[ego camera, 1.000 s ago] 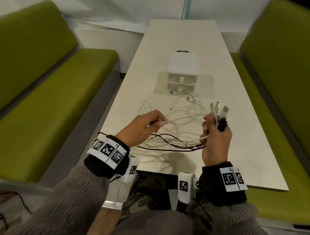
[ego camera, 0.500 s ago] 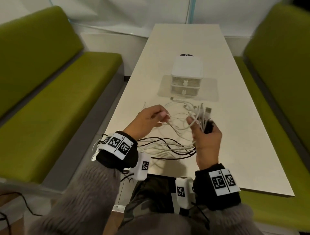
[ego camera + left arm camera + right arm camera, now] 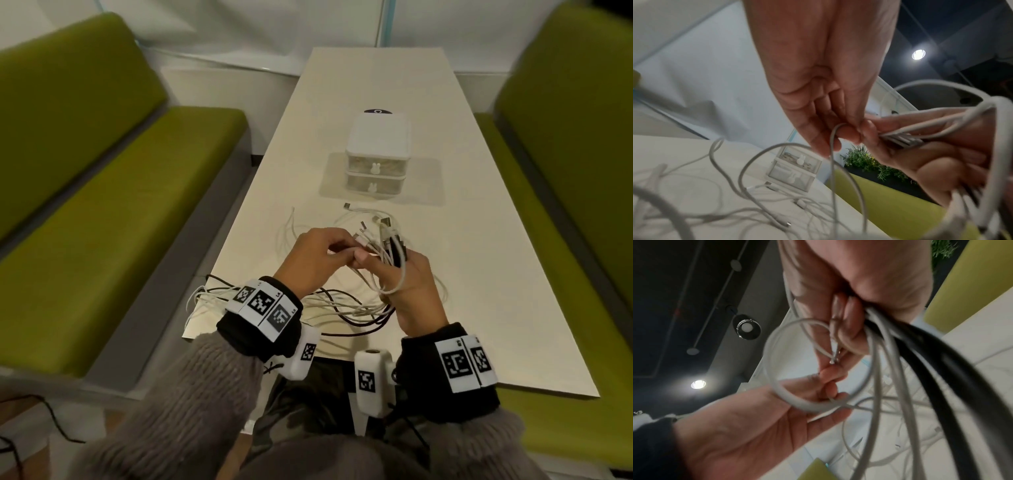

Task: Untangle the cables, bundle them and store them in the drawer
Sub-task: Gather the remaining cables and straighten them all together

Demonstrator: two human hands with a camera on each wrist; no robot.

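Observation:
A tangle of white and black cables (image 3: 346,310) lies on the near end of the white table (image 3: 479,274). My right hand (image 3: 380,265) grips a bunch of cable ends (image 3: 385,236), white and black, with the plugs sticking up. My left hand (image 3: 337,253) pinches a white cable (image 3: 833,146) and touches the right hand's fingers (image 3: 900,126). In the right wrist view the right hand (image 3: 846,324) holds white strands and black cables (image 3: 941,369), and the left hand (image 3: 824,391) holds a white loop (image 3: 797,400). The small white two-drawer unit (image 3: 376,154) stands behind, both drawers closed.
Green benches (image 3: 120,222) run along both sides of the table, the right one (image 3: 582,205) close to the edge. Loose white cable (image 3: 363,209) with a plug lies just in front of the drawer unit. Some strands hang over the near left table edge (image 3: 202,301).
My left hand has moved right with its white cable until it meets my right hand. The right hand has drawn in towards the left with the bunch of ends.

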